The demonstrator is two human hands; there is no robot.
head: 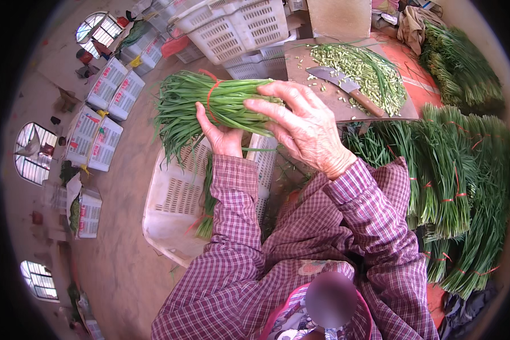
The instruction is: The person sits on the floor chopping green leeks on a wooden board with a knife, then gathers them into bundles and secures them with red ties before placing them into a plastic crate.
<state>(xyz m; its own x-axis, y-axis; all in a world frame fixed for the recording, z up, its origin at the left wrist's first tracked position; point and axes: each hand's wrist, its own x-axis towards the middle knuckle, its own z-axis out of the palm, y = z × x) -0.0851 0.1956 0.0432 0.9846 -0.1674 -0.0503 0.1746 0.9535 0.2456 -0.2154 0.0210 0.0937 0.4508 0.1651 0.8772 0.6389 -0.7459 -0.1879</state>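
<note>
My left hand (223, 138) grips a bundle of long green garlic chives (233, 102) from below, its thumb against the near side. A red band circles the bundle near its middle; the leafy ends point left. My right hand (304, 121) rests its fingers on the cut stem ends at the right. Beyond my right hand is a board (295, 102) with a wood-handled knife (348, 88) lying on it among chopped stem pieces (378, 72). Below my left forearm, a white plastic crate (170, 225) holds another banded bundle (208, 204).
Banded green bundles (450, 182) are piled to my right, with more (459, 68) at the upper right. White slotted crates (238, 29) are stacked ahead of me. Several white boxes (110, 80) stand across the floor (114, 221) at the left.
</note>
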